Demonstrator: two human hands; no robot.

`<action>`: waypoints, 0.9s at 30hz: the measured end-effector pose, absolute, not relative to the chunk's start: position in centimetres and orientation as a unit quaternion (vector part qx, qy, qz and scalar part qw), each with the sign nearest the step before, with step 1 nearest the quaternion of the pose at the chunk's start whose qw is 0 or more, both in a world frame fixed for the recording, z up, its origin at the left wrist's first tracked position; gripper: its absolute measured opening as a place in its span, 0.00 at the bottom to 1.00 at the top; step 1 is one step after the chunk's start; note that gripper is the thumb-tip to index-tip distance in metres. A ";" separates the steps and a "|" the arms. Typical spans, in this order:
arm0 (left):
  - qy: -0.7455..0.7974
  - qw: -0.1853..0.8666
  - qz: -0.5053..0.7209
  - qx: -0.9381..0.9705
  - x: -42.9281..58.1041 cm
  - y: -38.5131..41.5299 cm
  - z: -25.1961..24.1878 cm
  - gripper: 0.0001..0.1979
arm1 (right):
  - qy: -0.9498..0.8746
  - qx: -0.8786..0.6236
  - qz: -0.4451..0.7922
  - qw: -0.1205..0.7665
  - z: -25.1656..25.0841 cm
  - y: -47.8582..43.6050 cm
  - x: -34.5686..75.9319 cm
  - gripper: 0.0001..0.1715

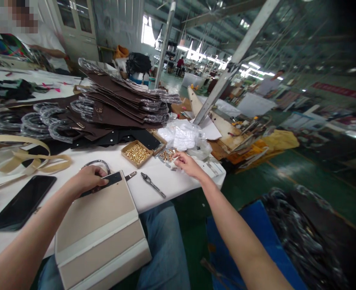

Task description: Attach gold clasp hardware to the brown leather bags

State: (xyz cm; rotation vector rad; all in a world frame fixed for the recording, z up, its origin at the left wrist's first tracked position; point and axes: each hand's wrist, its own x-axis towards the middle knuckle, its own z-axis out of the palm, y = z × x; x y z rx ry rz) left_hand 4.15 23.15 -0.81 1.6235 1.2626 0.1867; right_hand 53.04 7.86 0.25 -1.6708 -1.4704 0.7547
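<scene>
My left hand (90, 179) grips the top edge of a beige bag panel (102, 209) that has a dark strip along that edge. The panel slopes down from the table over my lap. A short dark strap with a metal end (131, 175) sticks out beside it. Over the table's right end, my right hand (187, 165) is closed in a pinch at a pile of small metal fittings (167, 155); what its fingertips hold is too small to name. Between the hands lies a dark metal hand tool (153, 185). A cardboard tray (136, 154) of gold rivets stands behind it.
A tall stack of brown bag pieces (114, 96) with plastic-wrapped handles fills the back of the table. A black phone (22, 202) and beige tape (57, 165) lie left. White plastic bags (184, 137) sit behind my right hand. A blue bin (250, 237) stands on the floor at right.
</scene>
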 end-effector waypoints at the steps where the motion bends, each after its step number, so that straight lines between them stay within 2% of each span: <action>1: 0.524 0.510 0.079 0.677 4.1 23.2 -1.0 0.15 | -0.574 -0.647 0.302 0.400 0.4 7.7 52.2 0.22; 5: 0.526 0.498 0.101 0.682 4.0 23.0 -1.0 0.12 | -0.578 -0.622 0.317 0.423 1.0 7.2 47.6 0.17; 15: 0.553 0.476 0.111 0.675 4.3 21.9 0.9 0.05 | -0.613 -0.526 0.448 0.385 2.5 9.0 32.8 0.15; 19: 0.554 0.479 0.097 0.674 4.3 21.9 1.1 0.07 | -0.730 -0.489 0.336 0.339 3.1 10.7 28.9 0.15; 22: 0.550 0.485 0.088 0.674 4.3 22.0 1.2 0.07 | -0.804 -0.472 0.232 0.278 3.1 11.8 27.5 0.10; 25: 0.547 0.490 0.083 0.674 4.1 22.0 1.3 0.07 | -0.833 -0.467 0.195 0.223 2.7 12.7 27.1 0.14; 27: 0.541 0.497 0.086 0.673 3.8 22.1 1.5 0.07 | -0.845 -0.461 0.179 0.204 2.4 13.3 27.2 0.13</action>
